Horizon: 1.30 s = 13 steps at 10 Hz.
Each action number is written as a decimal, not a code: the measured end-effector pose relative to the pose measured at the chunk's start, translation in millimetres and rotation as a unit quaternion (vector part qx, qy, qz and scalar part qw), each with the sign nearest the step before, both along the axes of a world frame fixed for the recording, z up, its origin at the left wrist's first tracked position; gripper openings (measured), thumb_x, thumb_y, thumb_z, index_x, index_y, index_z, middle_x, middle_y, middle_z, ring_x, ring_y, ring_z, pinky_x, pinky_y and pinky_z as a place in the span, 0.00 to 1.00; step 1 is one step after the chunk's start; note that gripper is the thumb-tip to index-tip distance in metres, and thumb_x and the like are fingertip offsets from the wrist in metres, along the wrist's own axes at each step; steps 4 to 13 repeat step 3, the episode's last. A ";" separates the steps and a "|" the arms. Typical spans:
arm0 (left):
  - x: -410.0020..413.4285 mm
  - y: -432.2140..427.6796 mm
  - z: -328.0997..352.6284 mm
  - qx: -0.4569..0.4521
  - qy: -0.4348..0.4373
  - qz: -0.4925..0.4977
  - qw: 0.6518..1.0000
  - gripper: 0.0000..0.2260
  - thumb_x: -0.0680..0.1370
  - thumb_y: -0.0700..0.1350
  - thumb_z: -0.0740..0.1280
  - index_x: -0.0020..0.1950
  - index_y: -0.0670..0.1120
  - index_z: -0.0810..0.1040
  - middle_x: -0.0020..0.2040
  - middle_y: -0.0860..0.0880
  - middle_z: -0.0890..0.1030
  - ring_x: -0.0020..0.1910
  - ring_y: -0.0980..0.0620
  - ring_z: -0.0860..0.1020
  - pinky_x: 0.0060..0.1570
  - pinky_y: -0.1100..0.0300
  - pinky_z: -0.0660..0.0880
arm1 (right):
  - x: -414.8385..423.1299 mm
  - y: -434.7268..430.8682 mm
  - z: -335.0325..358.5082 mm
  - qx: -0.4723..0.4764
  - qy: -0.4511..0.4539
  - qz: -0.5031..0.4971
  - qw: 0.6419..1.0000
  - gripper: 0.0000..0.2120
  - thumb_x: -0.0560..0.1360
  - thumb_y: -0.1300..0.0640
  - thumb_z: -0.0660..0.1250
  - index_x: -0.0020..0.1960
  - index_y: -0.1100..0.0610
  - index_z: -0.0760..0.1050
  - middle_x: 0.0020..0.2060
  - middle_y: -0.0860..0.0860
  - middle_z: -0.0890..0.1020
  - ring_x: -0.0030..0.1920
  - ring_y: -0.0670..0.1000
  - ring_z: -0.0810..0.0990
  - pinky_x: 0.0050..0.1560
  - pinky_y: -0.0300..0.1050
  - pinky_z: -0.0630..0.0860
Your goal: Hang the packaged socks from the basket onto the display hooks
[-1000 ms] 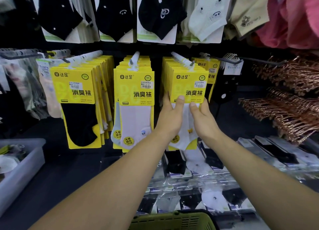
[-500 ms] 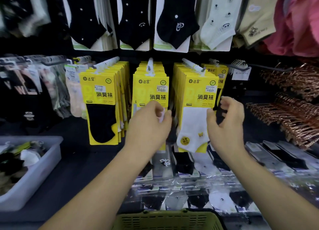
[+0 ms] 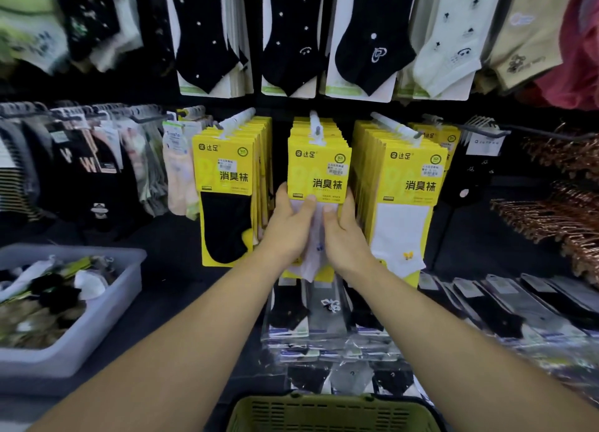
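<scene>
Three stacks of yellow packaged socks hang on white display hooks. The middle stack (image 3: 319,169) hangs from the middle hook (image 3: 314,122). My left hand (image 3: 290,225) grips its left side, thumb across the front pack. My right hand (image 3: 345,234) grips its right side, thumb on the white sock. The left stack (image 3: 227,178) shows a black sock and the right stack (image 3: 408,188) a white one. The green basket (image 3: 330,412) sits at the bottom edge, its inside hidden.
A grey bin (image 3: 97,321) of loose socks stands at the left. Flat clear-wrapped sock packs (image 3: 324,334) lie on the shelf below the hooks. Copper hangers (image 3: 557,224) jut out at the right. More socks hang in the row above (image 3: 291,36).
Both hands left the right stack, drew apart, and now clasp the middle stack from both sides. The view shifted left and tilted slightly.
</scene>
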<state>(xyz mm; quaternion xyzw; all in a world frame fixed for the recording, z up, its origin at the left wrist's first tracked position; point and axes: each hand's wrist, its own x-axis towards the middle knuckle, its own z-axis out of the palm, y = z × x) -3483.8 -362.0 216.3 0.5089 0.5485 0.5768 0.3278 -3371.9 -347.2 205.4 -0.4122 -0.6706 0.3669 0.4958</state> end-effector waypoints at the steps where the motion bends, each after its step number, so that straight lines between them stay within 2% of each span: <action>1: -3.9 0.5 0.5 -0.009 0.013 -0.004 1.000 0.22 0.88 0.47 0.62 0.82 0.47 0.63 0.70 0.49 0.79 0.71 0.46 0.76 0.72 0.49 0.72 | 2.2 1.6 -0.6 -0.003 0.000 0.002 1.000 0.27 0.85 0.57 0.53 0.81 0.53 0.47 0.71 0.44 0.68 0.67 0.44 0.68 0.57 0.26 0.62; 2: -3.3 -8.4 4.4 -0.029 0.048 0.013 0.998 0.26 0.87 0.47 0.64 0.83 0.45 0.59 0.70 0.49 0.77 0.74 0.44 0.75 0.68 0.53 0.72 | 12.9 -7.8 3.2 -0.002 -0.014 -0.024 1.000 0.24 0.84 0.54 0.56 0.79 0.52 0.57 0.68 0.45 0.74 0.67 0.49 0.73 0.61 0.39 0.69; 3: -3.6 -20.5 13.3 -0.020 0.097 0.082 0.992 0.33 0.85 0.48 0.68 0.85 0.45 0.55 0.80 0.44 0.70 0.78 0.43 0.70 0.74 0.49 0.69 | 31.0 -17.2 10.3 -0.001 -0.020 -0.035 0.999 0.20 0.83 0.54 0.60 0.73 0.53 0.64 0.63 0.43 0.77 0.66 0.49 0.75 0.59 0.42 0.73; 13: -3.6 -20.5 13.3 -0.020 0.097 0.082 0.992 0.33 0.85 0.48 0.68 0.85 0.45 0.55 0.80 0.44 0.70 0.78 0.43 0.70 0.74 0.49 0.69 | 31.0 -17.2 10.3 -0.001 -0.020 -0.035 0.999 0.20 0.83 0.54 0.60 0.73 0.53 0.64 0.63 0.43 0.77 0.66 0.49 0.75 0.59 0.42 0.73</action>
